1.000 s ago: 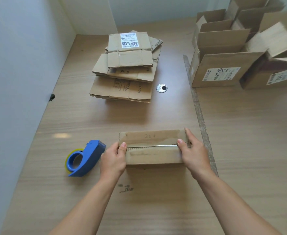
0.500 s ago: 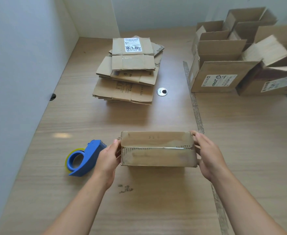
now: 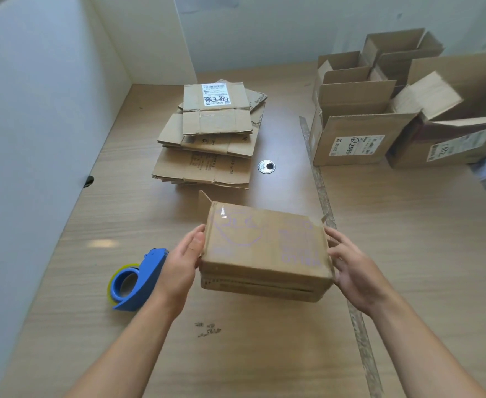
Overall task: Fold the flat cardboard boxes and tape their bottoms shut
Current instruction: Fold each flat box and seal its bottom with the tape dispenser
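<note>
Box: aloft, left hand gripping one end, right hand fingers spread flat on the other. Step, seemingly: upending it, bottom closed. Next: park beyond right fingers, by made boxes.

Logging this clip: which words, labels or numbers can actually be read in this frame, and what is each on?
"5CM": printed on the bottom sheet of the flat cardboard stack; the smaller print beside it is unreadable.
"HELLO", faint purple, upside down: on the lifted box; the other purple print is blurred.
White labels on the top flat sheet and on two folded boxes: too blurred to read.
</note>
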A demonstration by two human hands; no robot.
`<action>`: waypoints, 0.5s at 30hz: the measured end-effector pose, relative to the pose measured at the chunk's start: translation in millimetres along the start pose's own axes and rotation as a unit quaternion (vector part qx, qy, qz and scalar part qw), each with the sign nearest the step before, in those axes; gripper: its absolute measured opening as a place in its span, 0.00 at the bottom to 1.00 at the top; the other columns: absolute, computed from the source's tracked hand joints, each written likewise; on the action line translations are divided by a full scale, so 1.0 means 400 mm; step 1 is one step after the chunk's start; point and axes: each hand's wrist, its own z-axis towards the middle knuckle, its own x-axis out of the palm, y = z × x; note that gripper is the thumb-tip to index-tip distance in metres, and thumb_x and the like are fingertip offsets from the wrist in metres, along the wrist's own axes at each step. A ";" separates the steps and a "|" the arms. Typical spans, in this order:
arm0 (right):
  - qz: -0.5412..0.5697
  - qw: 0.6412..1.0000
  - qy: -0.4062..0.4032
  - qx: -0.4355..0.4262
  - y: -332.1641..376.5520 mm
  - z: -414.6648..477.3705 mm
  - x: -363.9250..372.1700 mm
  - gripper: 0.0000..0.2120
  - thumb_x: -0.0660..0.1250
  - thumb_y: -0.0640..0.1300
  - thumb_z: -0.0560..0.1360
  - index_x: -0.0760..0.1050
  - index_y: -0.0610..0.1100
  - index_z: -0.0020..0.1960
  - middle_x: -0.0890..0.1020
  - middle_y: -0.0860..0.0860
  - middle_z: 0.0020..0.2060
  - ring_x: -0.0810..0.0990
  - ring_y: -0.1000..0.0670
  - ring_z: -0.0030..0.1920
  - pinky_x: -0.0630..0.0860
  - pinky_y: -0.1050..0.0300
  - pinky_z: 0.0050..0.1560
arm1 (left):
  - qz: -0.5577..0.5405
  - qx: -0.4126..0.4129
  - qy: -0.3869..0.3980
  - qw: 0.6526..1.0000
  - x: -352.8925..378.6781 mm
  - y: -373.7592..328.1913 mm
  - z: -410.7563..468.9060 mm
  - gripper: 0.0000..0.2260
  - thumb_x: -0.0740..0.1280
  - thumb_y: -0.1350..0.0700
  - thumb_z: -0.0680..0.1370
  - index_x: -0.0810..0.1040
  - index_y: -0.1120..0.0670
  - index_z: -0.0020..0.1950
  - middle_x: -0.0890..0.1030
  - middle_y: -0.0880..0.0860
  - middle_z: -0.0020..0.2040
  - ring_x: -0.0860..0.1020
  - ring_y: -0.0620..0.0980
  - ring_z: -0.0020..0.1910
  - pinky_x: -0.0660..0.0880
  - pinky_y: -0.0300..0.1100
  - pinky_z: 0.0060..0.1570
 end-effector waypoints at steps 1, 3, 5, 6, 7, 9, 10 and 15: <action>0.000 1.000 -0.008 -0.014 -0.003 0.000 -0.003 0.21 0.59 0.34 0.79 0.72 0.50 0.69 0.81 0.49 0.56 0.80 0.52 0.53 0.76 0.54 0.47 | 0.024 0.004 -0.004 1.000 0.001 0.005 0.000 0.20 0.65 0.37 0.74 0.77 0.40 0.65 0.78 0.45 0.65 0.76 0.38 0.62 0.70 0.47 0.66; -0.012 0.998 -0.027 -0.048 -0.012 0.003 -0.012 0.21 0.62 0.40 0.81 0.68 0.51 0.73 0.81 0.49 0.55 0.82 0.54 0.51 0.76 0.53 0.51 | 0.051 0.021 -0.010 0.998 0.013 0.010 -0.010 0.16 0.67 0.40 0.73 0.77 0.34 0.61 0.76 0.44 0.64 0.75 0.35 0.61 0.71 0.40 0.63; -0.046 0.995 -0.027 -0.083 -0.018 -0.002 -0.018 0.19 0.62 0.45 0.82 0.69 0.53 0.72 0.82 0.51 0.57 0.82 0.53 0.53 0.75 0.51 0.56 | 0.044 0.038 0.003 0.998 0.027 0.019 -0.025 0.16 0.68 0.48 0.77 0.75 0.40 0.64 0.79 0.44 0.63 0.77 0.38 0.61 0.74 0.34 0.57; -0.067 0.993 -0.025 -0.095 -0.020 -0.009 -0.018 0.18 0.63 0.50 0.81 0.70 0.54 0.71 0.82 0.51 0.58 0.82 0.51 0.57 0.75 0.49 0.59 | 0.037 0.038 0.005 0.999 0.033 0.023 -0.036 0.15 0.68 0.52 0.78 0.74 0.43 0.65 0.80 0.42 0.61 0.77 0.38 0.61 0.74 0.32 0.55; -0.085 0.991 -0.030 -0.099 -0.023 -0.016 -0.019 0.21 0.66 0.56 0.78 0.72 0.54 0.69 0.82 0.50 0.60 0.81 0.49 0.60 0.75 0.47 0.62 | 0.043 0.036 0.002 0.998 0.036 0.031 -0.046 0.14 0.68 0.55 0.79 0.75 0.44 0.64 0.81 0.40 0.59 0.77 0.37 0.61 0.74 0.31 0.54; -0.100 0.989 -0.046 -0.095 -0.041 -0.022 -0.030 0.33 0.71 0.69 0.67 0.74 0.54 0.66 0.80 0.46 0.61 0.79 0.46 0.62 0.75 0.42 0.65 | 0.075 0.023 -0.011 0.997 0.042 0.045 -0.067 0.11 0.69 0.56 0.79 0.76 0.44 0.58 0.82 0.39 0.54 0.78 0.37 0.58 0.72 0.32 0.52; -0.111 0.988 -0.049 -0.098 -0.052 -0.023 -0.037 0.34 0.71 0.71 0.64 0.74 0.54 0.65 0.79 0.45 0.61 0.79 0.45 0.62 0.75 0.40 0.64 | 0.081 0.013 -0.016 0.996 0.042 0.054 -0.075 0.10 0.69 0.56 0.79 0.77 0.45 0.57 0.83 0.40 0.53 0.78 0.37 0.57 0.71 0.32 0.51; -0.222 0.958 -0.076 -0.163 -0.062 -0.048 -0.039 0.21 0.68 0.56 0.78 0.70 0.56 0.69 0.77 0.52 0.61 0.78 0.54 0.59 0.77 0.55 0.56 | 0.101 0.008 -0.122 0.987 0.027 0.064 -0.094 0.08 0.71 0.56 0.77 0.76 0.50 0.54 0.83 0.45 0.49 0.80 0.47 0.54 0.74 0.41 0.52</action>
